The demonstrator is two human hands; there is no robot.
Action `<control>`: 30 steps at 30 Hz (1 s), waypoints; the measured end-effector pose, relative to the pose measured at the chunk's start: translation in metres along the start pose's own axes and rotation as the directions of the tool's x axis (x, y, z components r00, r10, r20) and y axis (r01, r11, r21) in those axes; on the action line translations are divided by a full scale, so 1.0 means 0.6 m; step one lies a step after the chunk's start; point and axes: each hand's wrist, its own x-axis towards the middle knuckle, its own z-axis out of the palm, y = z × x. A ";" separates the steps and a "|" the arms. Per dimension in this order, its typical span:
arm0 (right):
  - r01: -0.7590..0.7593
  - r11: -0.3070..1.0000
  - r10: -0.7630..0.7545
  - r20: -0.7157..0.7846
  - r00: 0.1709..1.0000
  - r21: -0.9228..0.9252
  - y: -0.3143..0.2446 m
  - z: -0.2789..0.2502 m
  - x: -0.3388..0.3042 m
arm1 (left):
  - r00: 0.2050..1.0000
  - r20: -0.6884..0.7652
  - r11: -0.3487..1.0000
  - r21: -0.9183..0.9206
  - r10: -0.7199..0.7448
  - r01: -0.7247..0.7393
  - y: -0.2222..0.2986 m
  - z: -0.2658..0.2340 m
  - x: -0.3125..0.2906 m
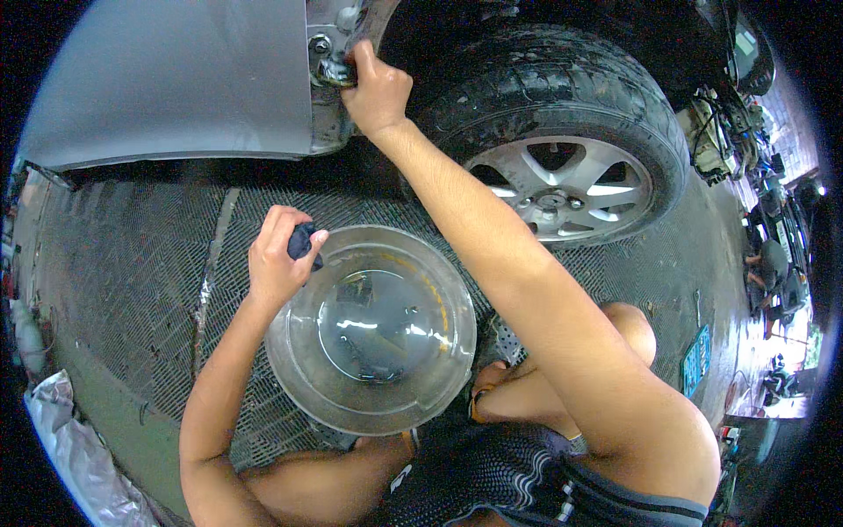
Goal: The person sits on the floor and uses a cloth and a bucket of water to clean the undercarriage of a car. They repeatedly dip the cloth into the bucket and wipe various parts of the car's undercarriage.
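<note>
My left hand [279,255] is closed around a dark wadded cloth [301,241], just over the left rim of a round clear basin [283,373]. Greyish water [373,325] lies in the basin. Higher up, my right hand [379,92] is a fist pressed against the car body beside a metal door hinge [335,70]. What its fingers grip, if anything, is hidden behind them. The grey car door panel [193,79] is left of that hand.
A wet tyre [544,97] with a silver alloy rim [597,171] stands right of my right forearm. Ribbed matting [132,255] covers the floor. Silvery sheeting [83,457] lies at lower left, a blue tray-like object [696,360] at right. Car parts [724,132] sit beyond the tyre.
</note>
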 end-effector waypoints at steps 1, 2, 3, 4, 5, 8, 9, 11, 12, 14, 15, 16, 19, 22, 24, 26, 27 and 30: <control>-0.019 1.000 0.019 0.003 1.000 0.024 0.004 0.005 -0.011 | 1.000 0.002 1.000 0.002 0.013 -0.013 0.001 0.002 0.001; -0.039 0.998 0.039 0.007 0.999 0.048 0.009 0.009 -0.023 | 1.000 0.004 1.000 0.004 0.027 -0.027 0.001 0.005 0.001; -0.058 0.995 0.057 0.013 0.998 0.079 0.000 0.009 -0.026 | 0.999 0.006 0.999 0.013 0.036 -0.036 0.000 0.003 0.001; -0.189 0.976 0.181 0.083 0.980 0.103 -0.006 0.008 -0.024 | 0.999 0.019 0.999 0.020 0.033 -0.033 0.000 0.002 0.000; -0.162 0.977 0.161 0.013 0.987 0.140 -0.008 0.011 -0.013 | 0.999 0.013 0.999 0.021 0.033 -0.033 -0.002 0.000 0.002; -0.121 0.974 0.136 -0.067 0.989 0.190 -0.009 0.007 0.012 | 1.000 0.015 1.000 0.000 0.013 -0.013 -0.002 0.001 0.003; -0.105 0.978 0.112 -0.030 0.993 0.179 -0.009 0.008 0.008 | 1.000 0.014 1.000 0.004 0.013 -0.013 -0.003 0.001 0.003; -0.072 0.985 0.066 0.044 0.997 0.160 -0.010 0.009 -0.003 | 1.000 0.011 1.000 0.013 0.014 -0.014 -0.005 -0.001 0.001; -0.065 0.990 0.054 0.086 0.995 0.129 -0.011 0.013 -0.009 | 1.000 0.014 1.000 0.006 0.012 -0.012 -0.004 0.000 0.002; -0.064 0.982 0.056 0.054 0.997 0.177 -0.001 0.014 -0.012 | 1.000 0.020 1.000 -0.008 0.006 -0.006 -0.001 0.002 0.002; -0.064 0.976 0.057 0.041 0.998 0.207 -0.004 0.012 -0.011 | 1.000 0.020 1.000 -0.007 0.008 -0.008 -0.002 0.002 0.002; -0.059 0.973 0.061 0.002 0.998 0.221 -0.001 0.011 -0.001 | 1.000 0.020 1.000 -0.006 0.010 -0.009 -0.003 0.002 0.002; -0.062 0.968 0.053 0.043 0.998 0.241 0.004 0.016 -0.004 | 1.000 0.021 1.000 -0.011 -0.008 0.008 -0.004 0.004 0.002; -0.170 0.967 0.142 0.154 0.978 0.189 0.006 0.014 -0.030 | 1.000 0.016 1.000 0.000 0.010 -0.010 -0.004 0.005 0.002; -0.257 0.952 0.221 0.212 0.952 0.164 0.001 0.007 -0.034 | 1.000 0.019 1.000 -0.006 0.010 -0.010 -0.006 0.004 0.003; -0.365 0.892 0.316 0.210 0.925 0.267 -0.015 -0.008 -0.045 | 1.000 0.017 1.000 -0.003 0.000 0.000 -0.009 0.000 -0.001; -0.417 0.853 0.366 0.210 0.907 0.315 -0.018 -0.017 -0.051 | 1.000 0.020 1.000 -0.003 -0.002 0.002 -0.008 0.001 0.000; -0.609 0.589 0.585 0.241 0.775 0.531 -0.033 -0.030 -0.056 | 0.999 0.029 0.999 -0.017 -0.040 0.040 -0.001 0.005 0.004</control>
